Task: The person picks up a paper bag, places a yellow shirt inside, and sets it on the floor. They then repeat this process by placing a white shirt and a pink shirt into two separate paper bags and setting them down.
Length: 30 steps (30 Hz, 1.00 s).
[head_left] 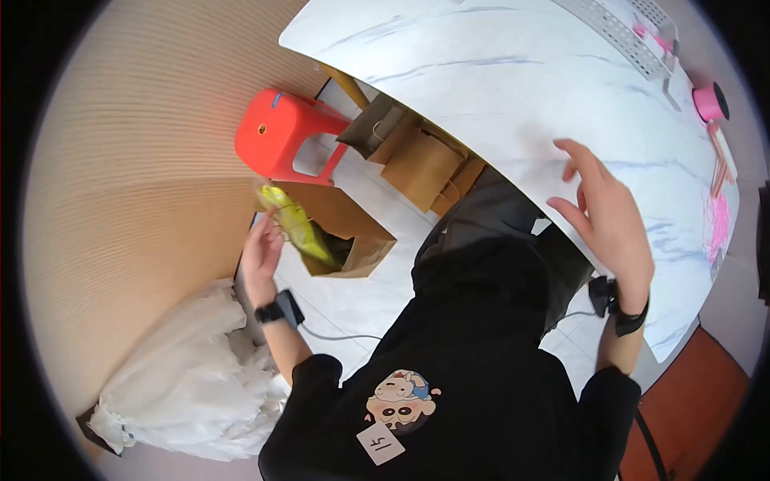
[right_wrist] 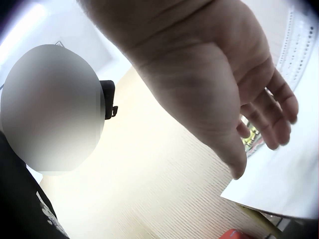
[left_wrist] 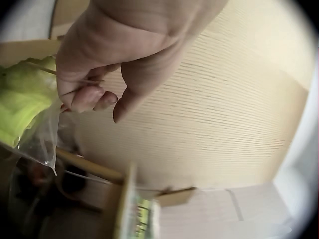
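My left hand (head_left: 263, 252) is at the left of the head view, its fingers curled round the handle cord of a brown paper bag (head_left: 370, 250). A yellow-green item in clear plastic (head_left: 298, 228) lies at the bag's mouth, beside those fingers. The left wrist view shows the curled fingers (left_wrist: 85, 97) on a thin cord, with the yellow-green item (left_wrist: 25, 99) next to them. Over the white marbled table (head_left: 513, 88), my right hand (head_left: 613, 216) hangs with relaxed, parted fingers and holds nothing; the right wrist view shows the same hand (right_wrist: 209, 84).
A red stool (head_left: 277, 132) stands by the ribbed wall. More paper bags (head_left: 425, 164) are under the table. A grey perforated basket (head_left: 613, 36), a pink ribbon spool (head_left: 709, 103) and pink strands (head_left: 716, 224) are along the table's far side. White plastic (head_left: 188, 377) lies at lower left.
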Tool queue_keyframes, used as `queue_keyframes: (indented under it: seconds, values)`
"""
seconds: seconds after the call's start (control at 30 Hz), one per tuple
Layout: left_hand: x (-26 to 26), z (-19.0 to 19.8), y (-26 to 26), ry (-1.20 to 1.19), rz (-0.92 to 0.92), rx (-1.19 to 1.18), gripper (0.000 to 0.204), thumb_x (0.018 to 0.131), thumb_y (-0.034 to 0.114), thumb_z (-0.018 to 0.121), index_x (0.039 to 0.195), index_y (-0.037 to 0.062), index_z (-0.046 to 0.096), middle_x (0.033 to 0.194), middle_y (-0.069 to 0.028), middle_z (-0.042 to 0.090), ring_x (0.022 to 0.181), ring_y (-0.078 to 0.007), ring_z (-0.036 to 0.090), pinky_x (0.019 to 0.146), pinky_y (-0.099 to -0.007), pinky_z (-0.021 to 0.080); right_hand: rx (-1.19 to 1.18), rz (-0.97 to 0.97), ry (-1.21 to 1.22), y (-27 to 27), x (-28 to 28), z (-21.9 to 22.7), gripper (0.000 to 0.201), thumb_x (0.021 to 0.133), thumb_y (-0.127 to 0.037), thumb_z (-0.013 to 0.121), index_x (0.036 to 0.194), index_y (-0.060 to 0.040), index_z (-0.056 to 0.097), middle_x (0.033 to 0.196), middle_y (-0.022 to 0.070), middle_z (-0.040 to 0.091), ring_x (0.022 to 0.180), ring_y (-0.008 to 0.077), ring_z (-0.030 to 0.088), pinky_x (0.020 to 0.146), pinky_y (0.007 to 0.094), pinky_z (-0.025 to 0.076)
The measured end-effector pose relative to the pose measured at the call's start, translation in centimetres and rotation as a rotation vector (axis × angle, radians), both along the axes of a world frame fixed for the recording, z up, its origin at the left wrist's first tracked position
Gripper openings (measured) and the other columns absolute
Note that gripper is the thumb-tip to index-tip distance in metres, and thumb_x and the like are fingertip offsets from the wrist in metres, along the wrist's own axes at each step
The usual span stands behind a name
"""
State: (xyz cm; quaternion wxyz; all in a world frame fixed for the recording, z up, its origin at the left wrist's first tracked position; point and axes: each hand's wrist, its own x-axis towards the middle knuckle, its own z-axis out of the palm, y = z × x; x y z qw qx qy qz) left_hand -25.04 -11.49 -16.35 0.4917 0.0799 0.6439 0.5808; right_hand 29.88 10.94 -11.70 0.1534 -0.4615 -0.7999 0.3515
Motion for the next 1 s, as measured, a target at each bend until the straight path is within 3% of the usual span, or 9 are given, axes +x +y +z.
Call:
queue_keyframes:
  seconds: [0.13,0.23,0.3,0.43,0.5,0.63,0.87,0.93,1.0]
  values:
    - [-6.9,-20.4,-3.7,-0.045,0.027,-0.405,0.013,0.099,0.013,0.063,0.097,0.0002,0.063,0.069,0.0,0.052,0.061,-0.0117,0.051,0.061,-0.0241,0.047,-0.038,-0.261,-0.018,-3.2,-3.2,-7.0,0.04,0.088,-0.011,0.073,0.125,-0.008,0.058,0.083,0.0119,0.061,0.072,0.032,0.06,0.067,0.0412,0.048]
    - [-14.1,-34.0,-7.1,0.015,0.054,-0.478,0.017,0.098,0.014,0.063,0.085,0.0034,0.06,0.063,-0.0013,0.049,0.055,-0.0145,0.05,0.055,-0.0282,0.047,0.295,-0.383,-0.028,-4.2,-4.8,-11.4,0.023,0.088,-0.009,0.073,0.109,-0.0048,0.065,0.071,0.0085,0.056,0.063,0.0265,0.054,0.061,0.0375,0.044]
    - [-17.4,-38.0,-8.1,0.097,0.133,-0.499,0.02,0.097,0.014,0.062,0.08,0.0051,0.058,0.061,-0.0017,0.048,0.051,-0.015,0.048,0.051,-0.0299,0.046,0.433,-0.43,-0.019,-4.4,-5.0,-12.4,0.016,0.087,-0.008,0.074,0.101,-0.0041,0.066,0.071,0.0079,0.055,0.061,0.0245,0.052,0.058,0.0366,0.042]
    - [-15.9,-35.6,-6.0,-0.08,0.298,-0.505,0.017,0.092,0.015,0.067,0.078,0.0086,0.057,0.061,-0.0009,0.048,0.051,-0.0144,0.047,0.048,-0.0294,0.044,0.384,-0.453,-0.066,-4.5,-5.2,-12.4,0.015,0.086,-0.006,0.074,0.099,-0.005,0.067,0.069,0.0073,0.054,0.061,0.0236,0.051,0.057,0.0359,0.041]
    - [-13.4,-34.9,-3.7,0.189,0.319,-0.594,0.011,0.09,0.012,0.066,0.082,0.0077,0.06,0.064,-0.0001,0.051,0.052,-0.0137,0.048,0.046,-0.0297,0.041,0.404,-0.447,-0.134,-4.6,-5.8,-12.4,0.016,0.085,-0.004,0.073,0.099,-0.0055,0.066,0.069,0.007,0.052,0.061,0.0233,0.051,0.057,0.0357,0.04]
    - [-13.0,-40.7,-4.4,0.271,0.22,-0.656,0.009,0.089,0.013,0.067,0.085,0.007,0.063,0.068,-0.0002,0.055,0.054,-0.0127,0.05,0.047,-0.0292,0.041,0.432,-0.439,-0.2,-4.9,-6.6,-12.5,0.017,0.084,-0.003,0.072,0.099,-0.0058,0.066,0.069,0.0066,0.051,0.06,0.023,0.049,0.056,0.0358,0.039]
    - [-8.4,-39.6,1.5,0.346,0.182,-0.804,0.044,0.084,0.03,0.077,0.111,-0.0013,0.063,0.101,-0.0147,0.069,0.088,-0.0262,0.069,0.07,-0.0382,0.054,0.45,-0.38,-0.22,-4.9,-7.0,-12.8,0.018,0.084,-0.002,0.071,0.099,-0.0042,0.063,0.076,0.0075,0.054,0.061,0.0237,0.048,0.057,0.0358,0.038]
    - [-6.4,-37.8,3.8,0.618,0.178,-1.171,0.07,0.083,0.036,0.076,0.135,-0.0036,0.05,0.132,-0.0234,0.057,0.118,-0.0382,0.06,0.093,-0.0507,0.052,0.467,-0.37,-0.225,-5.0,-7.1,-12.7,0.018,0.084,-0.001,0.071,0.099,-0.004,0.063,0.077,0.0077,0.055,0.061,0.0244,0.048,0.057,0.036,0.038]
    - [-8.5,-40.4,4.2,0.705,0.204,-1.098,0.088,0.078,0.039,0.077,0.145,-0.0008,0.037,0.143,-0.0256,0.046,0.131,-0.0404,0.048,0.102,-0.0521,0.045,0.461,-0.355,-0.22,-5.0,-7.2,-12.4,0.018,0.083,0.0,0.07,0.099,-0.0037,0.062,0.077,0.008,0.055,0.061,0.0252,0.049,0.058,0.0364,0.038]
